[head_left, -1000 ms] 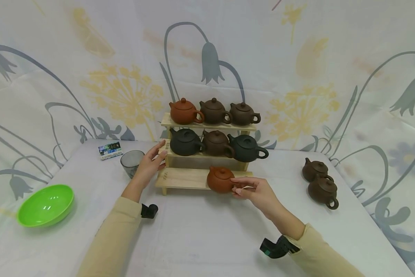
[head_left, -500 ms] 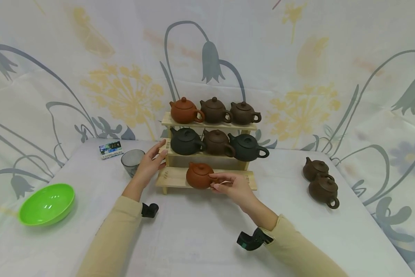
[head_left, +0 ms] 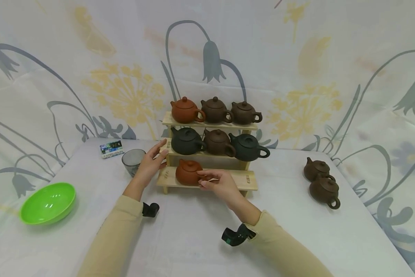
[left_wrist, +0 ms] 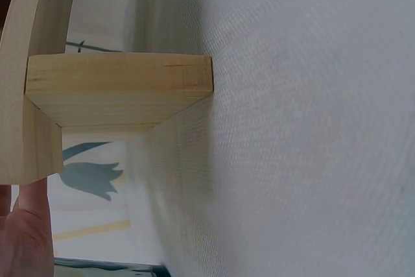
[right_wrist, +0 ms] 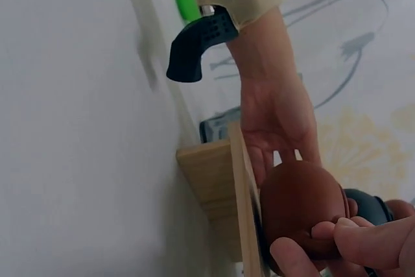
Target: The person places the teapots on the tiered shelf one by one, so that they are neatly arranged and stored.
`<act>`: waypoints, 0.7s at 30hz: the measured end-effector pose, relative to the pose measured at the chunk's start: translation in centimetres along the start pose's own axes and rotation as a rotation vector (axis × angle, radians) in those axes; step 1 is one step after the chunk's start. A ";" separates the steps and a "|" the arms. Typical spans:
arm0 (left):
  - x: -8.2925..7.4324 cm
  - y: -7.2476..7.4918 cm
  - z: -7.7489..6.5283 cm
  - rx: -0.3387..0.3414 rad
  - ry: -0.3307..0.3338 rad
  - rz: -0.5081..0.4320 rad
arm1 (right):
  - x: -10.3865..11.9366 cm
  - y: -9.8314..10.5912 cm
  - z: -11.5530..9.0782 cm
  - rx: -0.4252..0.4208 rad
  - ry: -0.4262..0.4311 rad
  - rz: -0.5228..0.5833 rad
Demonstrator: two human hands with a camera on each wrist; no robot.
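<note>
In the head view, my right hand [head_left: 219,186] pinches the handle of a reddish-orange clay teapot [head_left: 188,172] at the left part of the lowest shelf [head_left: 228,177]. The right wrist view shows this teapot [right_wrist: 301,199] upright, close over the shelf board [right_wrist: 243,192], with fingertips at its handle. My left hand [head_left: 148,165] rests against the left end of the wooden three-step stand [head_left: 166,146], its fingers fairly straight. In the left wrist view, part of that hand [left_wrist: 26,231] shows just beside the stand's wood [left_wrist: 120,72].
Above stand a black teapot [head_left: 186,141], a brown one [head_left: 217,141] and another black one [head_left: 247,147]; more teapots fill the top shelf [head_left: 210,125]. A grey glass [head_left: 132,159], a small box [head_left: 111,149] and a green bowl [head_left: 48,204] lie left, two brown teapots [head_left: 324,190] right.
My right hand has carried the reddish-orange teapot leftward along the lowest shelf, from its right-hand part to near the left end. The left hand has stayed at the stand.
</note>
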State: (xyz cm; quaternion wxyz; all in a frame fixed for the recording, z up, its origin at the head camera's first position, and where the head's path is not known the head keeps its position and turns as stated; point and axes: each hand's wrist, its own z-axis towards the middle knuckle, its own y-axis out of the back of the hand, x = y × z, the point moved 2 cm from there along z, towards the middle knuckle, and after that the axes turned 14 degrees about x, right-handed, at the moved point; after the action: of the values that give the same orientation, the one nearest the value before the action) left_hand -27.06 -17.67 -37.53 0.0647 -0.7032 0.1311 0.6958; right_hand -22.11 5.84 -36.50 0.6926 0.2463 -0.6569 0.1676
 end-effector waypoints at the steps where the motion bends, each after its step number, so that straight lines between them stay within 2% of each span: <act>1: 0.0 0.0 0.0 0.002 -0.003 -0.003 | 0.0 -0.2 0.1 -0.001 0.007 -0.009; 9: -0.1 0.0 -0.1 0.004 -0.003 -0.002 | -0.3 -1.4 0.5 -0.016 -0.012 -0.044; 17: -0.2 -0.1 -0.2 0.009 -0.028 -0.008 | -0.5 -1.7 1.2 -0.009 0.031 -0.061; 21: -0.1 -0.1 -0.2 0.010 -0.031 -0.003 | -0.7 -1.6 1.2 -0.027 0.027 -0.022</act>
State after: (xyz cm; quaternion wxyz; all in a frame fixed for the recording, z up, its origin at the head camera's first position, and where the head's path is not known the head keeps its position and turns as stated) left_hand -26.85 -17.66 -37.40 0.0712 -0.6921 0.1325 0.7059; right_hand -22.24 3.95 -37.36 0.7064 0.2419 -0.6470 0.1545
